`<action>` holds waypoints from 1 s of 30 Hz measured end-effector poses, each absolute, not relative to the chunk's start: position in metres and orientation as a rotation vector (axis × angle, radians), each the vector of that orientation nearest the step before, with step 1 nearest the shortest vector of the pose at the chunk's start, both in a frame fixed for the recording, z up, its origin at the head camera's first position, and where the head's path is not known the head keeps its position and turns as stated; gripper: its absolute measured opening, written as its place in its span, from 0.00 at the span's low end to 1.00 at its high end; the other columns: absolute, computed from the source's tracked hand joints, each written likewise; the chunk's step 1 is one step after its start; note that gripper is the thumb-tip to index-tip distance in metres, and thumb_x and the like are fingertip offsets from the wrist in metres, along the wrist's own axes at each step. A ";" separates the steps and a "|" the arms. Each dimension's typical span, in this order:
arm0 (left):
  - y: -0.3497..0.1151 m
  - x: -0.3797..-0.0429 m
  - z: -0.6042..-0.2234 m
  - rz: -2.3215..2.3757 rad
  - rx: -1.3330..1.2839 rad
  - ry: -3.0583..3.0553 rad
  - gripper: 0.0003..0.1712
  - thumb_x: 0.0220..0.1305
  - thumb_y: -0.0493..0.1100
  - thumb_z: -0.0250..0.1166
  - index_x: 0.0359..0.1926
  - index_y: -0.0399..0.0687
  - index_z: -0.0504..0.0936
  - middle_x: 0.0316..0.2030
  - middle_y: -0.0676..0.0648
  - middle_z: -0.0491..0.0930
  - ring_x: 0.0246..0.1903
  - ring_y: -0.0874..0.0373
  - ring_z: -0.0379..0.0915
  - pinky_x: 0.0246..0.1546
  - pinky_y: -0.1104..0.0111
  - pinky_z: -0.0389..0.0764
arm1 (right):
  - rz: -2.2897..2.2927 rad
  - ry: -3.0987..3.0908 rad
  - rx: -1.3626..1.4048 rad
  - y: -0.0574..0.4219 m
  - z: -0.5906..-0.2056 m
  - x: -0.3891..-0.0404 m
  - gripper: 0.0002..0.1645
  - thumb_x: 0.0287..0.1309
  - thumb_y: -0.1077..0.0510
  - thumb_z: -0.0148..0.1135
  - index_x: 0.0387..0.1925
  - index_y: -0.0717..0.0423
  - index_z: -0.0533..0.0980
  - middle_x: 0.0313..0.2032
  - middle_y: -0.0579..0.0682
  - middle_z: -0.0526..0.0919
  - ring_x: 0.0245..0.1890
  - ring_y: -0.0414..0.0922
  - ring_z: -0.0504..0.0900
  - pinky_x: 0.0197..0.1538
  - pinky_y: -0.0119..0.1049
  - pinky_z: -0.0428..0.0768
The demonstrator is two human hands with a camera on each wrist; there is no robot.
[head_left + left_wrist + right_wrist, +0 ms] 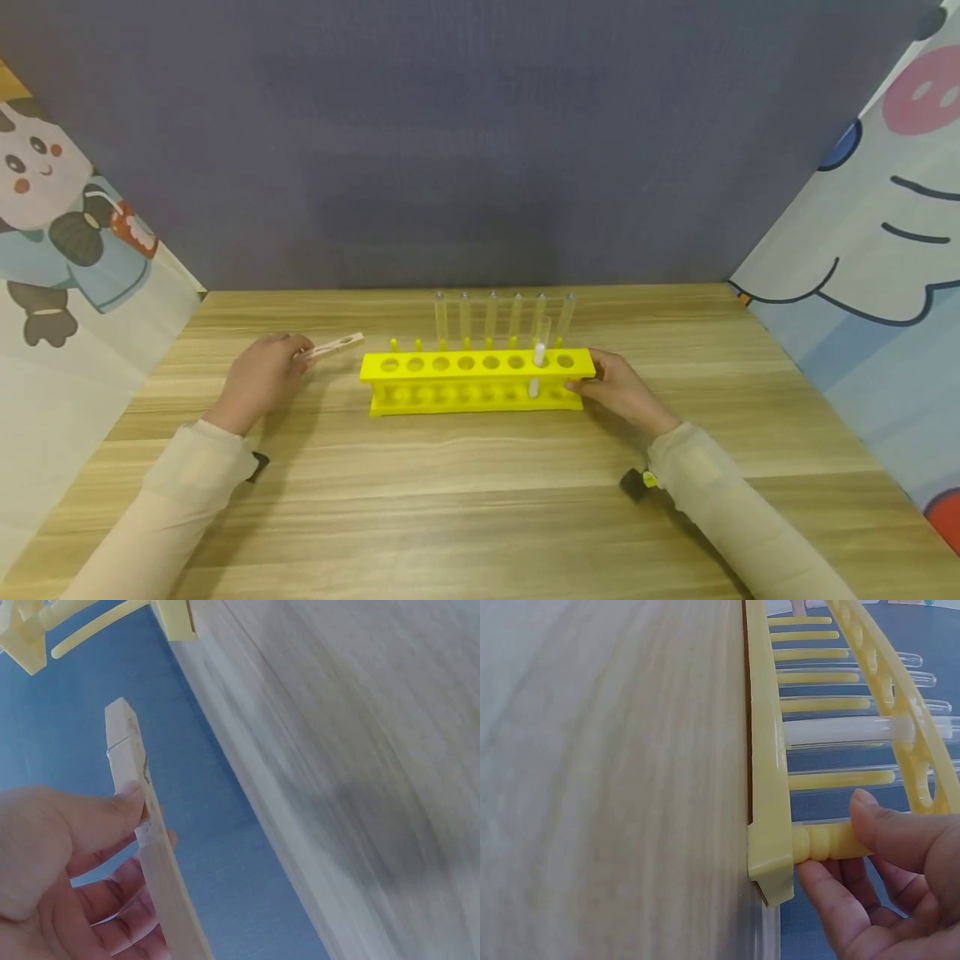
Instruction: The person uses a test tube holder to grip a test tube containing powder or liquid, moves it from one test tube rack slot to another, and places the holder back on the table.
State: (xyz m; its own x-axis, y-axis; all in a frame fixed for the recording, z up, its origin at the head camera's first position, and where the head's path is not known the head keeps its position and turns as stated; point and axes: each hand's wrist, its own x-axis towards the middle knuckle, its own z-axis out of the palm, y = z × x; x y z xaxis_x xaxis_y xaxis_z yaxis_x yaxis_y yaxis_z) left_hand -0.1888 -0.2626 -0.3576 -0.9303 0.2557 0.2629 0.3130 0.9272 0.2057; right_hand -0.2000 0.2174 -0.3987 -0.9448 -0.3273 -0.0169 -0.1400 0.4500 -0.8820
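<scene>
A wooden test tube clamp is pinched between the thumb and fingers of my left hand, its tip toward the rack and apart from it. The yellow test tube rack stands on the table, and my right hand grips the post at its right end. One test tube with white contents stands upright in the second hole from the right. Several clear test tubes sit upside down on the rear pegs. Two pegs at the left carry no tube.
The wood-grain table lies under the rack and both forearms. Behind it rises a dark grey-blue panel. Cartoon-printed sheets flank the left and right sides.
</scene>
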 end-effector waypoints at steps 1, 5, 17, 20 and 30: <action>-0.262 -0.189 -0.357 -0.366 -0.441 -2.834 0.11 0.58 0.35 0.65 0.41 0.34 0.81 0.34 0.35 0.79 0.32 0.40 0.75 0.33 0.49 0.76 | -1.499 2.515 -0.410 0.217 -0.399 -0.200 0.23 0.58 0.64 0.62 0.55 0.66 0.71 0.50 0.59 0.78 0.50 0.52 0.77 0.54 0.41 0.76; -0.260 -0.187 -0.355 -0.403 -0.486 -2.779 0.10 0.56 0.33 0.66 0.40 0.32 0.80 0.33 0.36 0.79 0.29 0.43 0.74 0.31 0.51 0.75 | -1.496 2.520 -0.417 0.217 -0.399 -0.200 0.22 0.58 0.64 0.62 0.54 0.66 0.72 0.49 0.59 0.79 0.49 0.52 0.77 0.54 0.41 0.76; -0.256 -0.184 -0.350 -0.445 -0.533 -2.708 0.09 0.55 0.31 0.66 0.38 0.32 0.80 0.32 0.37 0.80 0.31 0.43 0.74 0.31 0.52 0.75 | -1.510 2.513 -0.428 0.217 -0.399 -0.201 0.22 0.57 0.64 0.62 0.53 0.66 0.72 0.49 0.58 0.79 0.50 0.52 0.77 0.56 0.46 0.74; -0.254 -0.184 -0.350 -0.463 -0.549 -2.681 0.08 0.56 0.31 0.66 0.38 0.32 0.80 0.33 0.37 0.80 0.31 0.43 0.74 0.32 0.52 0.75 | -1.505 2.512 -0.427 0.217 -0.398 -0.200 0.22 0.58 0.63 0.62 0.53 0.66 0.72 0.49 0.58 0.79 0.50 0.52 0.77 0.56 0.45 0.74; -0.245 -0.181 -0.345 -0.480 -0.576 -2.606 0.09 0.56 0.31 0.66 0.40 0.33 0.81 0.35 0.37 0.80 0.33 0.42 0.74 0.33 0.51 0.74 | -1.510 2.512 -0.404 0.217 -0.398 -0.199 0.23 0.57 0.63 0.63 0.55 0.67 0.71 0.50 0.59 0.78 0.52 0.53 0.76 0.58 0.47 0.73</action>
State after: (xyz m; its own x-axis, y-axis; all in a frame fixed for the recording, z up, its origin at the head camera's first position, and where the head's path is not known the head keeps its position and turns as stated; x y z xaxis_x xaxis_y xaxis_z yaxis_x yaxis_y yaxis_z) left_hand -0.1808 -0.2453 -0.3450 -0.8229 0.3161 0.4722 0.4635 0.8541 0.2360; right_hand -0.1995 0.2169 -0.3980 -0.9463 -0.3228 -0.0159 -0.1373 0.4463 -0.8843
